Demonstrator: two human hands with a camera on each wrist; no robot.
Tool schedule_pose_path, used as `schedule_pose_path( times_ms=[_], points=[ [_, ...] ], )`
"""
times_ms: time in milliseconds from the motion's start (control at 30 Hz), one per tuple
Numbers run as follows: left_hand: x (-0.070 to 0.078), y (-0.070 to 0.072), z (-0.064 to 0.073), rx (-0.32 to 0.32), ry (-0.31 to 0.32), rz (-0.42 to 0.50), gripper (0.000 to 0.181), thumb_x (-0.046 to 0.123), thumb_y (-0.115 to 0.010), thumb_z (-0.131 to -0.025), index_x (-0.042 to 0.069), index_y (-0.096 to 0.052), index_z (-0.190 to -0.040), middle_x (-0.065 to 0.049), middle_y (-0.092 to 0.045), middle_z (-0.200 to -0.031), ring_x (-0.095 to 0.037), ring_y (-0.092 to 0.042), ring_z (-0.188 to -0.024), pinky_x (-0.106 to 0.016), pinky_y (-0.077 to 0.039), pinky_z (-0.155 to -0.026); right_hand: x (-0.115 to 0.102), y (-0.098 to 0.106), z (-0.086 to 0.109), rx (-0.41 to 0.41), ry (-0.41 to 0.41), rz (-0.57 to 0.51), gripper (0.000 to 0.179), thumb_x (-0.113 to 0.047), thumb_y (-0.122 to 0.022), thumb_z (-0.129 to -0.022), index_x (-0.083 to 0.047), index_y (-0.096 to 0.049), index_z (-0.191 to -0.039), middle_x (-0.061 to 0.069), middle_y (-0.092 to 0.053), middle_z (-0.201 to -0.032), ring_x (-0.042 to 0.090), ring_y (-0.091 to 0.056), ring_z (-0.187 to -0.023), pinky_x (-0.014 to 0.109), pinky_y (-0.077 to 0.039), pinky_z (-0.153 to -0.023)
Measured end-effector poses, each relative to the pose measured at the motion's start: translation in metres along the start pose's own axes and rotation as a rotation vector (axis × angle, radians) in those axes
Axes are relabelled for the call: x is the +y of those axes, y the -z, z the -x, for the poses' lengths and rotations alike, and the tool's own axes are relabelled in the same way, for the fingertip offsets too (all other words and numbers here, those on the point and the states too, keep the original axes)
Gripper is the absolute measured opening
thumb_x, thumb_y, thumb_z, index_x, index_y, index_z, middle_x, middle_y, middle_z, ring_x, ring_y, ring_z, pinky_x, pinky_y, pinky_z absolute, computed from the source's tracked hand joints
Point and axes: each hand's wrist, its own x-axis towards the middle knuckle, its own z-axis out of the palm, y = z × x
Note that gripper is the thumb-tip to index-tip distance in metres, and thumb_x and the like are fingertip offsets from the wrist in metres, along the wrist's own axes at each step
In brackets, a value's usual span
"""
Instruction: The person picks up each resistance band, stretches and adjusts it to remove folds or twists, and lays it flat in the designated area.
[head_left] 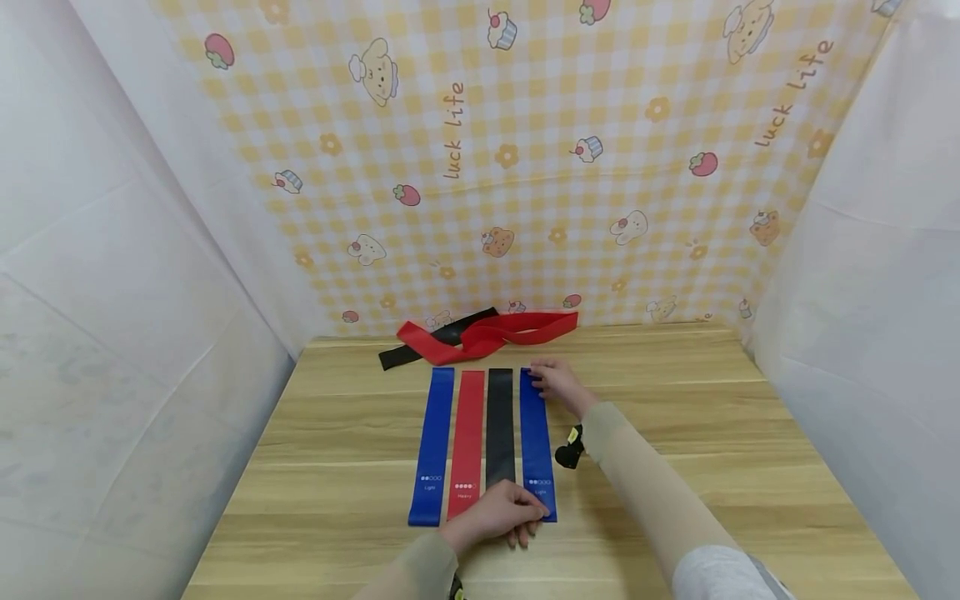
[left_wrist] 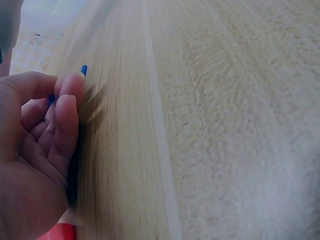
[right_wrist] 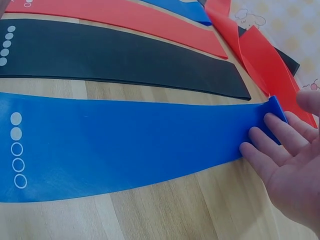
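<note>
Four flat resistance loop bands lie side by side on the wooden table: a blue one on the left, a red one, a black one, and another blue band on the right. My left hand reaches across the near end of the black band and pinches the right blue band's near end between thumb and fingers. At that band's far end, my right hand rests its nearly straight fingertips on the blue material, thumb held apart. The far end turns up slightly there.
Behind the row, a loose red band lies twisted over another black band, near the checked cloth backdrop. White cloth walls stand left and right. Bare wooden tabletop shows on both sides of the row.
</note>
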Motion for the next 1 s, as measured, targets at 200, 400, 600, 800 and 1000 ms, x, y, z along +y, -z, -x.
schedule_pose_path(
  times_ms=[200,400,600,800,1000],
  points=[
    [0.0007,0.0003,-0.0007,-0.002,0.012,-0.046,0.023,0.027,-0.067,-0.092,0.01,-0.075,-0.08,-0.004,-0.061,-0.059,-0.011,-0.056,-0.043,-0.022,-0.047,-0.042,0.0002,-0.0007,0.0003,-0.023,-0.006,-0.012,0.044,-0.02,-0.043,-0.105,0.004,-0.039,-0.142,0.026,-0.041,-0.145,0.04,-0.043,-0.131,0.05,-0.037,-0.104],
    [0.0012,0.0007,-0.0016,0.005,-0.005,-0.1,0.027,0.03,-0.066,-0.092,0.012,-0.074,-0.074,-0.002,-0.056,-0.05,-0.011,-0.05,-0.038,-0.022,-0.043,-0.041,0.0011,-0.0024,0.0002,-0.029,-0.007,-0.01,0.049,-0.021,-0.044,-0.105,0.004,-0.035,-0.145,0.027,-0.036,-0.148,0.04,-0.039,-0.133,0.049,-0.035,-0.105],
    [0.0028,0.0009,-0.001,-0.005,-0.019,-0.128,0.03,0.032,-0.065,-0.093,0.012,-0.074,-0.072,-0.002,-0.052,-0.045,-0.012,-0.047,-0.034,-0.023,-0.04,-0.038,0.0037,-0.0025,0.0009,-0.032,0.004,0.001,0.049,-0.023,-0.045,-0.104,0.0,-0.036,-0.147,0.026,-0.034,-0.149,0.04,-0.038,-0.134,0.049,-0.035,-0.105],
    [0.0049,0.0007,0.0008,0.005,0.0,-0.131,0.026,0.034,-0.066,-0.092,0.016,-0.075,-0.076,-0.003,-0.051,-0.045,-0.013,-0.046,-0.034,-0.022,-0.041,-0.036,0.0057,-0.0017,0.0016,-0.03,0.014,0.019,0.05,-0.025,-0.046,-0.104,0.002,-0.038,-0.145,0.025,-0.037,-0.148,0.039,-0.04,-0.133,0.048,-0.035,-0.106],
    [0.0036,0.0004,0.0015,0.013,0.005,-0.127,0.02,0.034,-0.066,-0.092,0.02,-0.077,-0.083,-0.003,-0.053,-0.046,-0.013,-0.047,-0.035,-0.022,-0.041,-0.037,0.0058,-0.0028,0.0012,-0.008,-0.006,0.012,0.053,-0.026,-0.049,-0.103,0.007,-0.037,-0.143,0.026,-0.039,-0.146,0.038,-0.041,-0.133,0.047,-0.036,-0.106]
  ],
)
